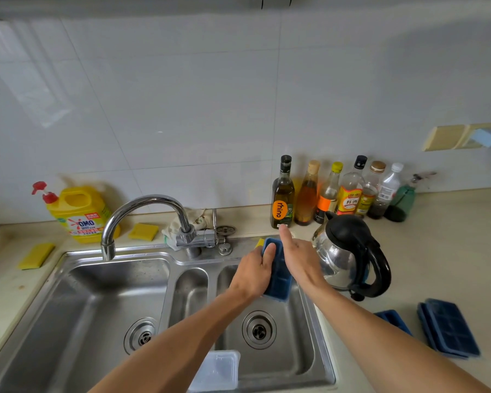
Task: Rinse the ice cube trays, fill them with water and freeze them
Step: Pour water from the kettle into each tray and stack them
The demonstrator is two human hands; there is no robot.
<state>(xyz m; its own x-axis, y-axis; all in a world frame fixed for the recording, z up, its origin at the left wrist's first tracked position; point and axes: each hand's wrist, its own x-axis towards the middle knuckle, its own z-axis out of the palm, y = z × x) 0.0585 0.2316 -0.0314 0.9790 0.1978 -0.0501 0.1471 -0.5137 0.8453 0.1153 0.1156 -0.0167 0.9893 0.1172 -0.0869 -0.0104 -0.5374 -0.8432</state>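
Head view: at frame centre we grip a blue ice cube tray (279, 279) in our left hand (254, 272), above the right sink basin (301, 350). Our right hand (298, 258) lies straight-fingered along its edge. Spare trays (448, 329) rest on the worktop (437, 251), lower right.

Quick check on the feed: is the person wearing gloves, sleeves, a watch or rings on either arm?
No gloves: left hand and right hand are bare. Left forearm and right forearm are uncovered down to the frame's edge, so no sleeve shows. No watch, bracelet or ring is visible.
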